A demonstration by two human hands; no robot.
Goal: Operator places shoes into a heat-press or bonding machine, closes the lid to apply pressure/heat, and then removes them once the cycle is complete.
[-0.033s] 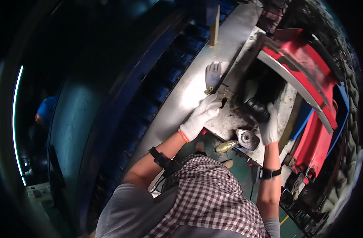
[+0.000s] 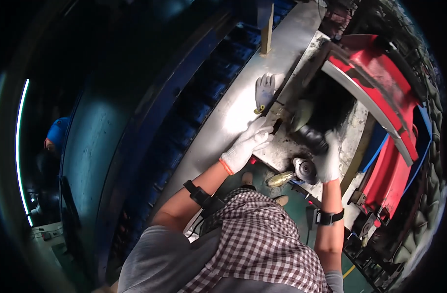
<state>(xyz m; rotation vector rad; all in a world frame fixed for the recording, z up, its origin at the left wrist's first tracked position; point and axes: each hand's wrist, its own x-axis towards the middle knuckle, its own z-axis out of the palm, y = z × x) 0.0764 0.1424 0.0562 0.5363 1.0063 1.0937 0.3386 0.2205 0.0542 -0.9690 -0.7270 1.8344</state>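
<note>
My left hand (image 2: 245, 150), in a white knit glove with an orange cuff, is at the near left edge of the metal worktop (image 2: 287, 148). Its fingers are partly bent and apart, and I see nothing held in them. My right hand (image 2: 329, 161), also white-gloved, is beside a shiny black rounded object (image 2: 314, 138); blur hides its fingertips, so I cannot tell whether it grips that object. Just left of my right wrist sits a grey tool with a round disc-like face (image 2: 305, 170). Next to it, a yellowish, crumpled-looking object (image 2: 279, 179) juts over the worktop's near edge.
A grey work glove (image 2: 265, 92) lies on the long metal bench (image 2: 209, 132). A wooden post (image 2: 267, 36) stands on it farther off. Red metal parts (image 2: 380, 73) with a grey curved edge rise at the right. At far left is another person in blue (image 2: 58, 133).
My right hand has shifted slightly toward me, and its fingers have become blurrier. My left fingers have bent a little more. The whole view has tilted slightly.
</note>
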